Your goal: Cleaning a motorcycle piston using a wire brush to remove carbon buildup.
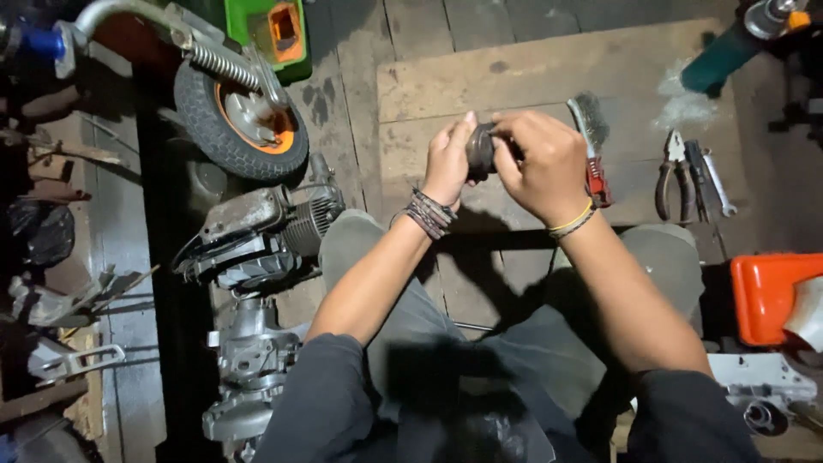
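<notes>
Above the plank floor (531,73), left hand (447,163) and right hand (540,167) clasp a round, dull-grey metal part (480,152)

One wire brush (590,129), one pliers (667,176), one wheel (240,120), one orange container (765,291).

one camera, worn on the person's head, looks almost straight down over the knees onto the wooden floor (531,73). it sits close: forearms fill the middle, the left hand (447,163) and right hand (540,163) raised near the lens.
</notes>
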